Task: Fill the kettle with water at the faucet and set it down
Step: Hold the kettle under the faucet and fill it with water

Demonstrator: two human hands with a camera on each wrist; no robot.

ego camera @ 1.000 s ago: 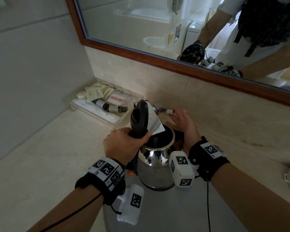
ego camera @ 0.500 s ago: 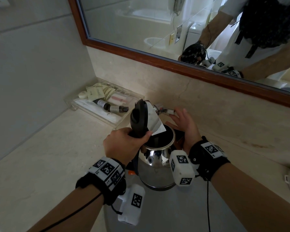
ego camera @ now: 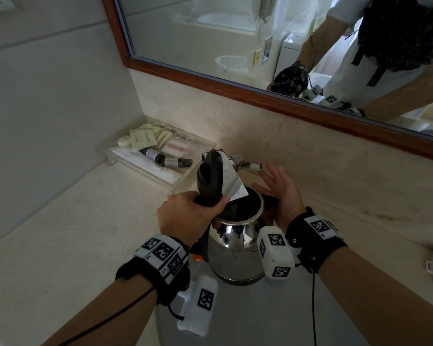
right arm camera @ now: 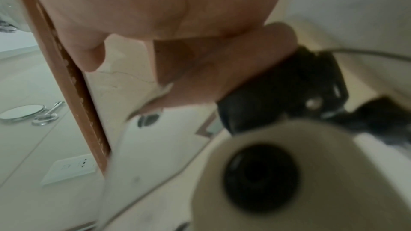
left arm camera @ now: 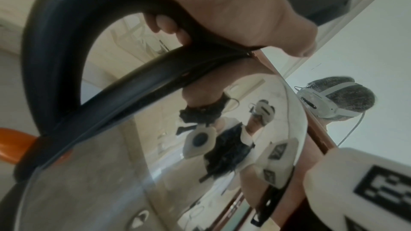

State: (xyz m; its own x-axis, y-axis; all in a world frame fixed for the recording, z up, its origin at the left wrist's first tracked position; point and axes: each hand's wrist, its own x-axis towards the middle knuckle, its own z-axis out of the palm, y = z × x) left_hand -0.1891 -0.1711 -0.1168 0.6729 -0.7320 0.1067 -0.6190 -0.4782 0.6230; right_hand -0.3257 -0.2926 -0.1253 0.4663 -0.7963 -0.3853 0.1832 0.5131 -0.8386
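The kettle [ego camera: 235, 243], a polished steel body with its lid [ego camera: 211, 181] hinged fully upright, hangs over the sink basin [ego camera: 260, 318] just in front of the faucet [ego camera: 245, 166], its open mouth turned up towards the spout, a position I judge is meant to catch the stream. My left hand [ego camera: 185, 217] is wrapped tightly round the black handle [left arm camera: 73, 29] and carries the whole weight, so that the vessel stays level. My right hand [ego camera: 283, 193] is spread with fingers straight beyond the kettle's rim, near the faucet; it holds nothing, and whether it touches the lever I cannot tell. I judge it placed there to work the tap. No water is visible from the head view, and the kettle's interior reads only as dark, so the fill level cannot be given. The left wrist view adds what the head view lacks: my fingertips [left arm camera: 169, 25] curled under the handle's loop, an orange switch [left arm camera: 13, 145] at the handle's foot, and the mirrored steel wall. The right wrist view is blurred; it shows my palm from below and the pale worktop [right arm camera: 33, 80] beyond. Further out, a clear tray [ego camera: 160, 156] of toiletries sits in the worktop's corner, beneath a wood-framed mirror [ego camera: 235, 86].
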